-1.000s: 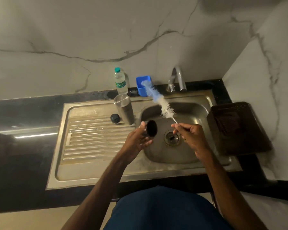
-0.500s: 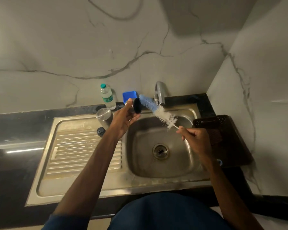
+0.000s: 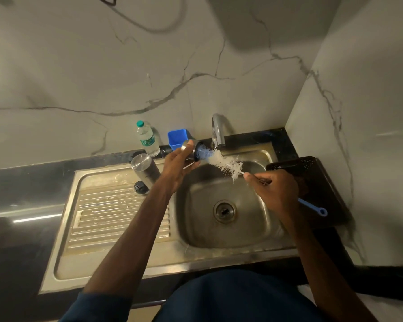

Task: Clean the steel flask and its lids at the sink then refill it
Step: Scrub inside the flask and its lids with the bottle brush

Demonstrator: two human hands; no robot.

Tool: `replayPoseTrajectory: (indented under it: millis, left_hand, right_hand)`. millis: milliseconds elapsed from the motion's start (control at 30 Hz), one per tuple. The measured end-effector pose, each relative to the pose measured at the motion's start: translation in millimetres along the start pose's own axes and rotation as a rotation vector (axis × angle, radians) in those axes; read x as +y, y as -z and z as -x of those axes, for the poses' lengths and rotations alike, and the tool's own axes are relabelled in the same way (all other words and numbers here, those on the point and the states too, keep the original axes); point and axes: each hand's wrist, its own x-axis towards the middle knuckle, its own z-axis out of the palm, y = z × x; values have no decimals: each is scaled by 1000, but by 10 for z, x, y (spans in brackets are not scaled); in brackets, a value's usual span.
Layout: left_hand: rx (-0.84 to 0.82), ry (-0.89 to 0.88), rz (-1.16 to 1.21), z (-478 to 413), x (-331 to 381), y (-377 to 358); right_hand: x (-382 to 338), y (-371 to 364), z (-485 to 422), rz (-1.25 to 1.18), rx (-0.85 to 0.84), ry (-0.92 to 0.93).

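Left hand (image 3: 177, 166) grips the steel outer lid (image 3: 194, 155), thumb across its closed end and fingers curled round the far side. The lid lies tilted, its open mouth facing right, over the far-left edge of the sink basin (image 3: 196, 219) and just below the tap (image 3: 218, 131).

Right hand (image 3: 275, 189) pinches the wire stem of the bottle brush (image 3: 226, 165) just behind the white bristles. The blue bristle tip sits inside the lid mouth. The blue handle end projects right of the hand, over the dark perforated basket (image 3: 316, 173) on the counter.

The steel flask (image 3: 144, 168) stands upright and open at the far edge of the ribbed drainboard (image 3: 116, 212), left of the left wrist. The small black inner lid (image 3: 140, 187) lies on the drainboard just beside the flask, on its near side.

A clear plastic water bottle (image 3: 147, 140) with a green cap stands against the marble wall beyond the flask. A blue square container (image 3: 177, 138) stands to its right, between the bottle and the tap.
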Motion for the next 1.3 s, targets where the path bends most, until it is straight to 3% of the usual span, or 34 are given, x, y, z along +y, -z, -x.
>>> replayPoseTrajectory:
  millis: [133, 267, 433, 600, 733, 1067, 1200, 1300]
  left_hand:
    - [50, -16, 9, -60, 43, 59]
    - [-18, -18, -49, -33, 3, -17]
    - [112, -51, -33, -69, 5, 89]
    - [30, -28, -88, -52, -23, 63]
    - [96, -44, -83, -30, 16, 64]
    - [84, -40, -71, -49, 34, 36]
    - [16, -68, -174, -47, -30, -26]
    - [25, -72, -93, -32, 30, 5]
  right_hand:
    - [-38, 87, 34, 42, 46, 24]
    - [-98, 62, -24, 39, 55, -1]
    - [-117, 157, -26, 59, 97, 40]
    - [-182, 113, -71, 71, 86, 45]
    - [-162, 238, -119, 103, 113, 67]
    - [-143, 360, -195, 93, 122, 87]
    - [-162, 306, -215, 93, 93, 70]
    - [-118, 383, -251, 64, 96, 72]
